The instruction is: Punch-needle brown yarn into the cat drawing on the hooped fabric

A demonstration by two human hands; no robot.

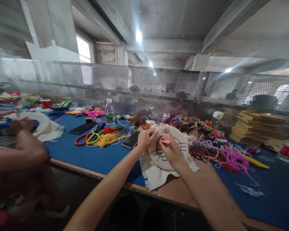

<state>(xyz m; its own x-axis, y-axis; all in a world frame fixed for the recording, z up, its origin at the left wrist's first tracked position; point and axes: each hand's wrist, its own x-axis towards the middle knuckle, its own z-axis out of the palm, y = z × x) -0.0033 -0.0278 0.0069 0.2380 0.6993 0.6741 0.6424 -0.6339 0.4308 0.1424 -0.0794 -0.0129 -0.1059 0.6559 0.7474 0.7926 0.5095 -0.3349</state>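
A round embroidery hoop (pixel 164 168) with white cloth stretched in it leans at the table's front edge. Dark lines and a small patch of stitching mark the cloth, whose frayed margin (pixel 153 181) hangs below the rim. At the hoop's upper left, my left hand (pixel 145 139) grips the rim, its fingers bent over the cloth. My right hand (pixel 171 149) is closed around a pink punch needle (pixel 165 141), held over the middle of the cloth. The needle's tip is hidden by my fingers.
Left of the hoop lie a phone (pixel 131 140), yellow yarn (pixel 108 140) and scissors (pixel 88 139). A water bottle (pixel 110 112) stands behind. Tangled yarn (pixel 227 157) and stacked brown paper (pixel 252 128) are at right. A co-worker's hand (pixel 22 124) works on another hoop at left.
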